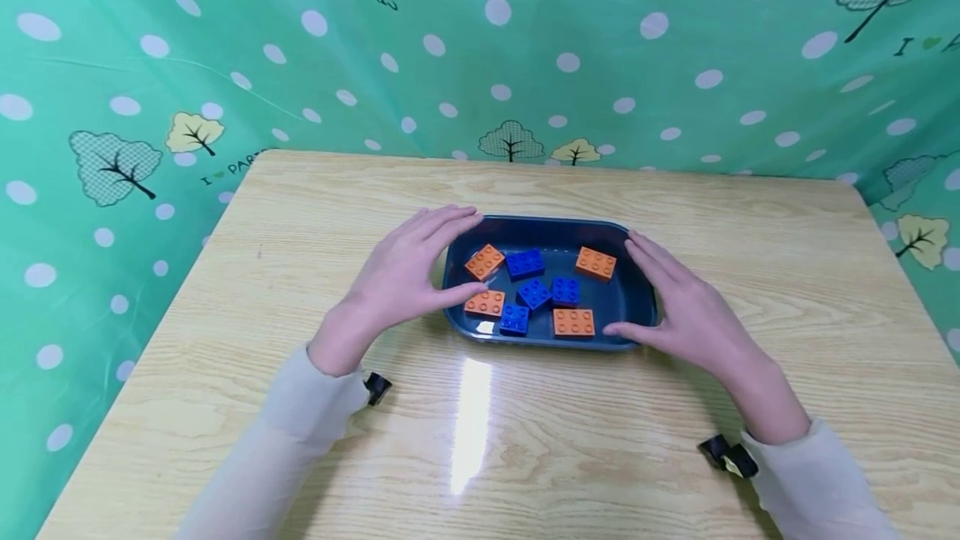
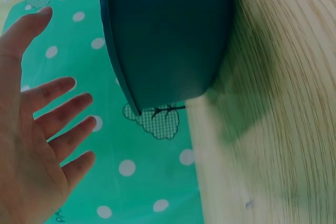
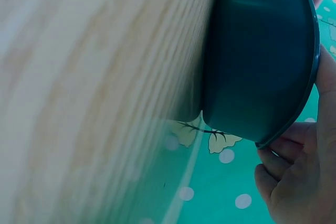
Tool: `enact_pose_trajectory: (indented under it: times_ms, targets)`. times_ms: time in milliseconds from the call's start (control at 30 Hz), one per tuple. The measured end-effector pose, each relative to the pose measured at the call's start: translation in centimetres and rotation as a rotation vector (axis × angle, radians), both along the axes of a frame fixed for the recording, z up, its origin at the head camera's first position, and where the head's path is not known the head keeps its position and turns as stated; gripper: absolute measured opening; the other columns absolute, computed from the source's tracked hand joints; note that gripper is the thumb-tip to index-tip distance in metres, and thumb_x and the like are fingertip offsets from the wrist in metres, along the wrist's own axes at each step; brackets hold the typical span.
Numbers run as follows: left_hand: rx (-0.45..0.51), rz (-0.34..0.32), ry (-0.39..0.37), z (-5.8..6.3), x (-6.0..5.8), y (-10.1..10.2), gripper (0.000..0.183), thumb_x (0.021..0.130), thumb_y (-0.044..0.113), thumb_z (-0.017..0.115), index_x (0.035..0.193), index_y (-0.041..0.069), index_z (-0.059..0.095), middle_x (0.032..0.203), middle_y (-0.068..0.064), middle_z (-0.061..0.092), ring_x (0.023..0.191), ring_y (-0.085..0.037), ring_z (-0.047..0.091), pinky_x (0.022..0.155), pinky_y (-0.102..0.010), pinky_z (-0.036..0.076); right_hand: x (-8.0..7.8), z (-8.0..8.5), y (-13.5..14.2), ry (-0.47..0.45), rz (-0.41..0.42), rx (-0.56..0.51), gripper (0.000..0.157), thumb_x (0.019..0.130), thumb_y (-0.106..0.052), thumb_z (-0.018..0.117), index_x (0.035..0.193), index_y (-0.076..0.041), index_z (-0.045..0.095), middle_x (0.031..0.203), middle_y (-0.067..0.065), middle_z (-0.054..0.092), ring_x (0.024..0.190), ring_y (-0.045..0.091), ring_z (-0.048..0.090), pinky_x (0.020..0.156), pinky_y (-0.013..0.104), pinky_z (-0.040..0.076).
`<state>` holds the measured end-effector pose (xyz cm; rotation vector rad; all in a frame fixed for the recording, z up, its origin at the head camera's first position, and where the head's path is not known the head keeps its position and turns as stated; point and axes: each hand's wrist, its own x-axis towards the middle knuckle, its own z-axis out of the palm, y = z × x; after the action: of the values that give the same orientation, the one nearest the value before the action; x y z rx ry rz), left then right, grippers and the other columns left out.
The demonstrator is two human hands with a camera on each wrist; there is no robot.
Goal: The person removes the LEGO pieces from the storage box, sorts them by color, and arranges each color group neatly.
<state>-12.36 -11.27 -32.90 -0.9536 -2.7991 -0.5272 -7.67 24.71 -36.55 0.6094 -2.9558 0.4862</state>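
Green cloth [image 1: 450,57] w/ white dots behind; pale wood-grain table [image 1: 600,440] in front. Dark-blue oblong plastic tub [image 1: 551,232] on table, nr far edge. L hand [image 1: 408,269] at its L end: grip released, fingers spread, just clear of rim. R hand [image 1: 690,311] at R end: grip also loose, fingers appear to touch rim. In tub: 4 orange studded plastic bricks [image 1: 596,263], 4 blue studded plastic bricks [image 1: 525,263].
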Motion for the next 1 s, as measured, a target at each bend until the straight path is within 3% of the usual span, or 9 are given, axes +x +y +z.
enact_pose_trajectory:
  times_ms: [167,600,867,1000]
  targets:
    - [0.014,-0.032,-0.020,-0.1,-0.1,1.1,0.082,0.082,0.058,0.073,0.150,0.019,0.046,0.153,-0.003,0.048,0.144,-0.026,0.041,0.122,-0.047,0.033,-0.1,0.1,-0.2,0.000,0.005,0.010,0.113,0.073,-0.061,0.080,0.158,-0.009,0.026,0.164,0.012,0.028,0.141,0.041,0.041,0.084,0.053,0.057]
    - [-0.005,-0.109,-0.132,-0.4,0.0,4.5,0.080,0.085,0.059,0.070,0.151,0.022,0.043,0.154,-0.002,0.046,0.143,-0.023,0.044,0.116,-0.045,0.042,-0.1,0.4,-0.3,-0.053,-0.018,0.018,0.114,0.075,-0.062,0.079,0.158,-0.008,0.024,0.164,0.015,0.026,0.143,0.042,0.038,0.102,0.061,0.048]
    - [0.034,-0.108,-0.220,-0.9,0.4,6.6,0.076,0.086,0.055,0.072,0.150,0.023,0.045,0.150,-0.002,0.051,0.137,-0.022,0.052,0.110,-0.043,0.049,-0.2,0.4,-0.4,-0.068,-0.025,0.018,0.113,0.076,-0.063,0.078,0.159,-0.009,0.023,0.165,0.014,0.025,0.144,0.042,0.036,0.105,0.062,0.046]
    - [0.067,-0.101,-0.286,-1.1,0.6,7.5,0.073,0.086,0.050,0.074,0.148,0.022,0.048,0.148,-0.002,0.054,0.134,-0.021,0.054,0.113,-0.047,0.045,-0.2,0.4,-0.3,-0.070,-0.025,0.024,0.112,0.076,-0.063,0.077,0.159,-0.009,0.023,0.165,0.014,0.025,0.144,0.042,0.036,0.105,0.062,0.046]
